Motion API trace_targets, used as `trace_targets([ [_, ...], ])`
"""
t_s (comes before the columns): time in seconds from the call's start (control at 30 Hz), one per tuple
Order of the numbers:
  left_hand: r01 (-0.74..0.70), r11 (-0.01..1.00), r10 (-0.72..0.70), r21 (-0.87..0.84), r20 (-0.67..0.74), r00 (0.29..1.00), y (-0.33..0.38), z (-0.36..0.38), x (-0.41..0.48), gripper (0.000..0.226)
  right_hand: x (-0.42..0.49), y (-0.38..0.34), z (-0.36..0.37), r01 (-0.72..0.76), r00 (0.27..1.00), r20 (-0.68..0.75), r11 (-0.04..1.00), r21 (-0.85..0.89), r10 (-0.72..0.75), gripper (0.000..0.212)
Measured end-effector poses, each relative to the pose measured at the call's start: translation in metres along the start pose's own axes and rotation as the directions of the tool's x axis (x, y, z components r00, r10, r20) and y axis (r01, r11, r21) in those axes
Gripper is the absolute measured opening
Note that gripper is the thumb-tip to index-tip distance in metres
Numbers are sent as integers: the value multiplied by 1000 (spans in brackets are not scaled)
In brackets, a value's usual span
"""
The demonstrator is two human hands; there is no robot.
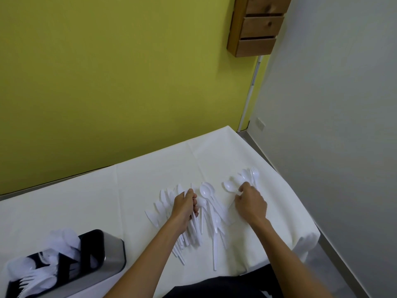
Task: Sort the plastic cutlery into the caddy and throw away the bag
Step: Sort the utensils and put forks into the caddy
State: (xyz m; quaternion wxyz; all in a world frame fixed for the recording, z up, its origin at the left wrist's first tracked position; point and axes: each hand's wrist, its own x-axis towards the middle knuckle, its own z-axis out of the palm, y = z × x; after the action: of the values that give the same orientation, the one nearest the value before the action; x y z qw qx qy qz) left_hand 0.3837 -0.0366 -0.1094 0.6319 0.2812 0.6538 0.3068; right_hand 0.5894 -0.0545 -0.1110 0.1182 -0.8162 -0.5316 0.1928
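- Head view: my left hand [186,206] is gripping a bunch of knives [165,201] on the desk [86,201].
- My right hand [250,203] is pinching spoons [231,186].
- The caddy [103,250] is sitting far left; slippery handles may be sliding out on the way.

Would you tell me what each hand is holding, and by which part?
The left hand grips a bunch of knives by their handles. The right hand pinches a spoon by its handle, near the bowl.

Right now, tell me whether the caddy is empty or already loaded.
Partly loaded: the caddy holds white spoons and forks, with one near compartment dark.
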Motion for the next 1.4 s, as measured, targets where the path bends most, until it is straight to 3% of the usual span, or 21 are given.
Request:
trace_targets([
  [0.13,-7,1000,7,-11,-7,1000,2,-2,0,21,-15,-5,8,59,981,176,988,140,-84,21],
  [0.27,-2,1000,1,-17,-25,1000,0,-4,2,23,-11,3,-1,-52,993,-92,975,217,73,28],
  [0.43,3,1000,-3,13,-11,1000,-5,-2,1,22,3,6,-4,-170,982,-60,981,95,176,47],
  [0.53,-3,1000,3,11,-4,1000,-1,1,0,21,6,-1,-3,-142,990,26,988,51,141,27],
  [0.63,-12,1000,12,2,-6,1000,0,1,0,21,5,-8,-1,-105,993,64,994,14,104,35],
  [0.73,-15,1000,15,3,-19,1000,0,-1,-1,20,2,-11,-2,-89,994,61,994,62,85,20],
  [0.9,-61,998,61,33,22,998,1,2,-2,31,-18,-28,-22,60,995,65,960,274,-81,9],
  [1.03,-178,978,170,105,78,982,8,12,-5,46,-31,-41,-30,219,900,285,909,356,-329,11],
  [1.1,-190,976,182,106,75,980,8,15,-1,60,-28,-36,-29,226,863,349,897,381,-366,13],
  [1.17,-157,978,153,136,44,987,8,13,1,67,-14,-25,-28,183,935,222,912,366,-276,17],
  [1.2,-136,981,134,140,25,991,9,12,1,67,-5,-16,-26,123,980,109,935,332,-168,21],
  [1.27,-96,988,97,121,-6,995,10,9,1,63,12,2,-26,-73,994,-54,957,281,92,28],
  [1.33,-66,993,68,95,-18,998,10,6,1,44,23,17,-25,-220,967,-78,951,217,241,31],
  [1.4,-57,997,57,55,-10,998,9,4,0,15,27,25,-21,-248,967,-19,959,134,253,34],
])
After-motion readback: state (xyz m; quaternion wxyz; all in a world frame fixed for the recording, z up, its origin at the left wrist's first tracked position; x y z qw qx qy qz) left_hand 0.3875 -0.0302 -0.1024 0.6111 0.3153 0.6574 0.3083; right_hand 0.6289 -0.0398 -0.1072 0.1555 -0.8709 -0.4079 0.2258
